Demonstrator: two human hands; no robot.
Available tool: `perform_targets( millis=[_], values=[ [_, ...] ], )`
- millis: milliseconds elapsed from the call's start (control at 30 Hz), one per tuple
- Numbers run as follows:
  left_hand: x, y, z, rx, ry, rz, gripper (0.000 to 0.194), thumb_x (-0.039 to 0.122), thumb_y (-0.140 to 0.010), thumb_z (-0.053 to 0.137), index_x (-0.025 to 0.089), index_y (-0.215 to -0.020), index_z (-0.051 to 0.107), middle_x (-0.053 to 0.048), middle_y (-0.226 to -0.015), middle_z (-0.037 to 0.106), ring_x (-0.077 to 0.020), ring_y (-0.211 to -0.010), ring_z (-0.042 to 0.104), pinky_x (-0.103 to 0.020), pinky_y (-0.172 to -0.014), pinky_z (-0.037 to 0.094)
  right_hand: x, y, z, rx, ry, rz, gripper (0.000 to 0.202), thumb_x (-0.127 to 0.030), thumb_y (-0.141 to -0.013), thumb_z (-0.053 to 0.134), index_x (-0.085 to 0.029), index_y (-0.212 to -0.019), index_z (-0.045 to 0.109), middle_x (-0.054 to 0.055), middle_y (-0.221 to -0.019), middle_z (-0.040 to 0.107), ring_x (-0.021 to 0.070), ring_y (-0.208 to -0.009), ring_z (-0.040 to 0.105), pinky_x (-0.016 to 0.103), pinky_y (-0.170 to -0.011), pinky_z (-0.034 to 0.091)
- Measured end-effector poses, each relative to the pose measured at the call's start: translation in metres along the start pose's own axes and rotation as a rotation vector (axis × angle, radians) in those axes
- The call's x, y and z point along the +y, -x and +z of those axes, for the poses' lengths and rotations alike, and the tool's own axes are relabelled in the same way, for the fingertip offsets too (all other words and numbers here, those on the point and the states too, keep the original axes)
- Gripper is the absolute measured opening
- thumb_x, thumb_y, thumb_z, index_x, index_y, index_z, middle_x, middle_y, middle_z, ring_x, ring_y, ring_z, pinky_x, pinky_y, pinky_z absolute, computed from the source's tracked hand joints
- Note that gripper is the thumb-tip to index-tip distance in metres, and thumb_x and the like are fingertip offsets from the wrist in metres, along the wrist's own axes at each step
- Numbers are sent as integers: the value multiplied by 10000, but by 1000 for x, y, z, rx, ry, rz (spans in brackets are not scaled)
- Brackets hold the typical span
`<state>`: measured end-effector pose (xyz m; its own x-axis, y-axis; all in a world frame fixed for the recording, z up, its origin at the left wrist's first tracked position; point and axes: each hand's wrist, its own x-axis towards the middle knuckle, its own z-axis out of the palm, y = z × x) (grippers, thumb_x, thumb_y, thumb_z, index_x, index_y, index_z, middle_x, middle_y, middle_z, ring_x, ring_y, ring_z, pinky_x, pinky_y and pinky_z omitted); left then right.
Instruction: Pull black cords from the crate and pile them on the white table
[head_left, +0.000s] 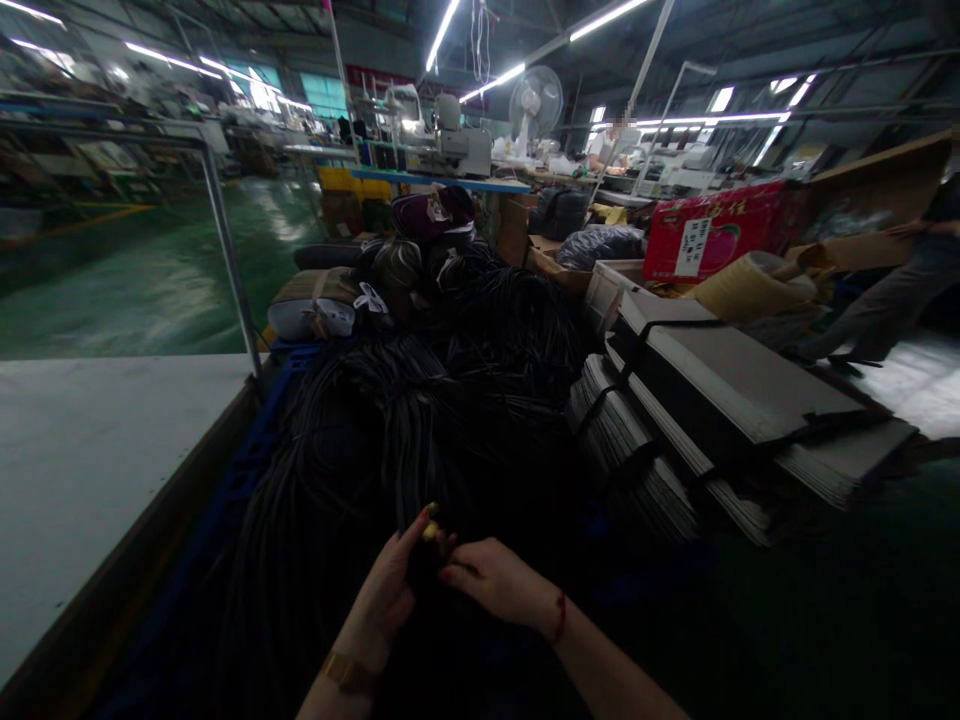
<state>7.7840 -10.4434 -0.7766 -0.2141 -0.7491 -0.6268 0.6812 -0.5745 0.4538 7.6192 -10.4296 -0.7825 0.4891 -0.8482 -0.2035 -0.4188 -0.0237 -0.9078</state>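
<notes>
Left hand (394, 575) and right hand (499, 578) close together, fingers curled; too dark to tell what either grip holds. Long, thin black strips (409, 420) lie heaped beyond, on blue pallet (264, 425); handling apparently unfinished, completed share unclear.

Left hand (388, 582) + right hand (496, 580) = 2. 1 gold wristband (351, 673), 1 red bracelet (559, 614). 1 red carton (716, 235), 1 big fan (535, 105), 1 yellow roll (750, 288). Person in white (602, 150) + person at right edge (892, 290) = 2. Black strips (412, 425): too dark to count.
</notes>
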Motion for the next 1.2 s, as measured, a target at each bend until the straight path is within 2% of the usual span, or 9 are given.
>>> perform_targets(
  millis=[67,167,233,333,467,600,833,1067,1200],
  values=[
    [9,3,-2,-13,41,54,44,157,-794,600,125,-784,572,42,-582,512,-48,-451,509,-202,-502,514,20,-16,-11,140,49,58,345,-416,-903,369,-177,-879,618,25,-813,645,137,-720,591,226,-629,436],
    [20,9,-5,-88,124,60,23,123,-823,542,133,-809,558,72,-597,440,2,-388,378,-153,-431,459,62,-48,-28,512,270,167,274,-276,-862,457,-152,-1074,578,92,-1069,618,181,-981,577,275,-853,435],
    [24,13,-6,-79,151,45,36,116,-825,530,140,-831,556,69,-616,436,0,-400,386,-149,-430,460,87,-65,-30,586,437,235,331,-200,-798,529,-141,-1123,557,118,-1144,577,206,-1069,537,295,-910,412],
    [25,15,-5,-29,137,13,33,119,-816,538,146,-831,551,67,-604,427,-11,-405,399,-150,-423,460,109,-78,-23,582,602,276,299,-171,-759,557,-174,-1057,580,97,-1084,588,217,-1026,545,303,-854,434],
    [24,15,-4,8,85,-34,34,135,-798,572,147,-794,540,71,-559,405,-24,-403,413,-159,-429,467,113,-73,-21,615,612,207,183,-226,-813,515,-208,-980,589,56,-1031,597,178,-956,567,259,-792,433],
    [23,12,-3,10,61,-34,46,134,-791,586,137,-785,540,54,-573,452,-31,-409,436,-169,-433,470,106,-67,-38,561,573,171,238,-319,-897,404,-216,-994,595,44,-1019,625,154,-934,584,240,-782,416],
    [14,6,-1,45,42,-33,49,123,-777,600,129,-805,560,13,-610,526,-69,-457,516,-200,-446,496,96,-63,-64,547,538,224,242,-346,-903,400,-238,-995,596,30,-974,656,144,-885,596,229,-708,388],
    [6,3,0,-38,69,-57,17,121,-800,568,125,-817,571,26,-606,510,-54,-457,494,-222,-508,528,117,-65,-41,461,536,323,139,-265,-766,584,-188,-877,617,54,-971,634,162,-867,594,231,-693,385],
    [6,0,-5,-20,40,-51,28,137,-799,578,114,-814,573,26,-588,507,-63,-473,510,-229,-511,526,123,-64,-34,478,537,311,120,-255,-786,558,-186,-869,610,55,-979,620,155,-895,580,228,-728,384]
  ],
)
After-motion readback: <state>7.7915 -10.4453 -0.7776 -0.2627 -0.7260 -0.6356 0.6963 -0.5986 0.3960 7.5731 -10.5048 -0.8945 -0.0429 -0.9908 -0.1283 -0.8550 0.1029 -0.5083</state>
